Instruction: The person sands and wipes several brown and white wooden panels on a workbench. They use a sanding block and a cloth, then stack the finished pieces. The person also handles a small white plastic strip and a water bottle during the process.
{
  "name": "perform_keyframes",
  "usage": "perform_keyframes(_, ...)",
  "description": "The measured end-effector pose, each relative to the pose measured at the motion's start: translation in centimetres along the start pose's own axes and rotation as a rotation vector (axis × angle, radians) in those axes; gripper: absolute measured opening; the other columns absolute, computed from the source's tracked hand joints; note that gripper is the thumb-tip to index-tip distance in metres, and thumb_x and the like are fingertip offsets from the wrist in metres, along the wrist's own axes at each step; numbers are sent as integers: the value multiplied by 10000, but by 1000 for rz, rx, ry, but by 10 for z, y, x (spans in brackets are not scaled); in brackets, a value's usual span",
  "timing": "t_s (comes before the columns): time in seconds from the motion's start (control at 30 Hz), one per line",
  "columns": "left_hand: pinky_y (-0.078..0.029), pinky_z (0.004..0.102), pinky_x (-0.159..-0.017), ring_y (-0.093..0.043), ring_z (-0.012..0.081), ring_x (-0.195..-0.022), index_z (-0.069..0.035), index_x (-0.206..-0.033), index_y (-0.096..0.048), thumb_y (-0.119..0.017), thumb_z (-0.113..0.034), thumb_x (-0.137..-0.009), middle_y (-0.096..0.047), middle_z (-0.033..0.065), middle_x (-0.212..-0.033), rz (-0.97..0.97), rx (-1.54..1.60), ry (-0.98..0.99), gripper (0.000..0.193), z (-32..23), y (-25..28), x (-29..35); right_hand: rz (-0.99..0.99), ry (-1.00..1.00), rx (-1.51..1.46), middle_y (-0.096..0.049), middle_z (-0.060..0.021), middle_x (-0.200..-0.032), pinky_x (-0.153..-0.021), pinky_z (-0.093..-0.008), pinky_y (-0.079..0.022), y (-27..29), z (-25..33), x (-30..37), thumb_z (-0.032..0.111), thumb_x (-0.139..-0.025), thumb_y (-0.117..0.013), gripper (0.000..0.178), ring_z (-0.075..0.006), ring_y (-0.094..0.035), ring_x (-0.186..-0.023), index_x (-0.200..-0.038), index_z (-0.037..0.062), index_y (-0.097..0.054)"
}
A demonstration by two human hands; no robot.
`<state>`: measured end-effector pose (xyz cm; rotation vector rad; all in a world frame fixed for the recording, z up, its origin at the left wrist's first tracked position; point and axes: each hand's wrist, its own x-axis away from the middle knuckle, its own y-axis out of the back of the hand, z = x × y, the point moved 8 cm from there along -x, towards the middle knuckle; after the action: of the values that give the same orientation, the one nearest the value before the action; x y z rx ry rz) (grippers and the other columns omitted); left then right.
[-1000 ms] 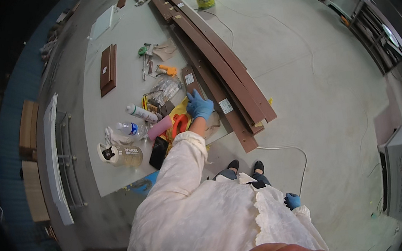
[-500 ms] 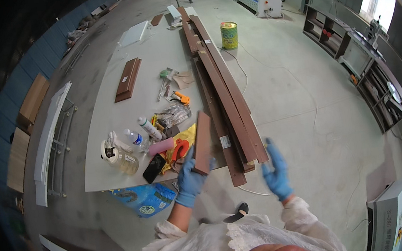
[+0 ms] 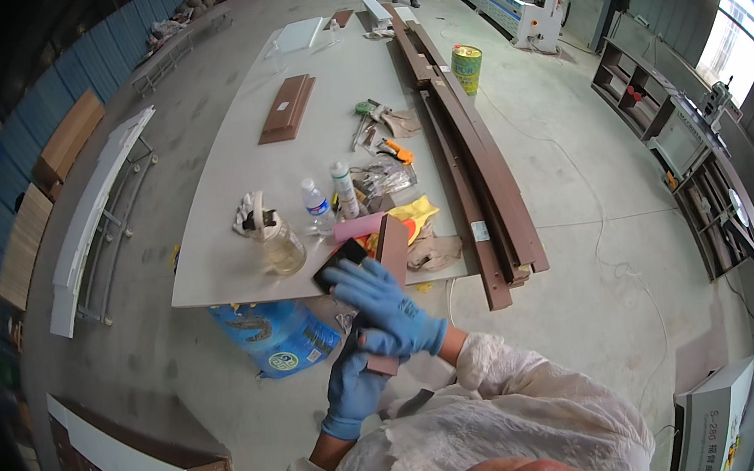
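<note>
By the near edge of the surface (image 3: 236,219), the held board (image 3: 391,251) is, I judge from afar, stiff and rather light; its long sides should hold well. Its long axis points away, slightly right. My left grip (image 3: 358,393) is closed around the near end; my right grip (image 3: 392,313), fingers outstretched, lies across.

A grey, faintly stained floor (image 3: 586,277) spreads wide around a long, pale table (image 3: 229,238). A ribbed blue wall (image 3: 54,95) runs along the left; on the right, a dark wall (image 3: 669,2) holds windows (image 3: 728,37) — white with daylight (the brightest patches in view) — above low, open shelves (image 3: 708,214). Farther back stands a white-and-blue machine (image 3: 539,23).
</note>
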<state>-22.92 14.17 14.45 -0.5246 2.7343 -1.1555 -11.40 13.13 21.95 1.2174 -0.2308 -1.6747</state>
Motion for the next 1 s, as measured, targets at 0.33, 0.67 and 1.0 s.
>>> perform_keyframes(0.33, -397, 579, -1153, -555, 426, -1331, -111, -1639, -231, -594, -333, -908, -421, 192, -1579, 51, 253, 195, 845, -51, 17, 105, -617, -907, -193, -613, -215, -1394, -1127, -368, -405, 17, -194, 90, 495, -1025, -550, 662, -341, -560, -1320, -1436, -24, -536)
perform_keyframes(0.67, -442, 459, -1139, -559, 317, -1340, -48, -1583, -386, -602, -68, -872, -414, 161, -1598, -108, -327, -74, 743, -68, 41, 106, -370, -999, -1361, -580, -147, -1437, -1048, -496, -494, -31, -145, 66, 767, -943, -489, 933, -325, -614, -1249, -1585, 111, -320)
perform_keyframes(1.0, -440, 445, -1108, -497, 386, -1394, 12, -1550, -385, -743, -62, -793, -494, 269, -1495, -171, -1401, -505, 841, -64, 3, 74, -387, -881, -1523, -651, -175, -1304, -1009, -480, -566, -65, -80, 32, 289, -1033, -607, 457, -341, -686, -1152, -1392, 27, -498)
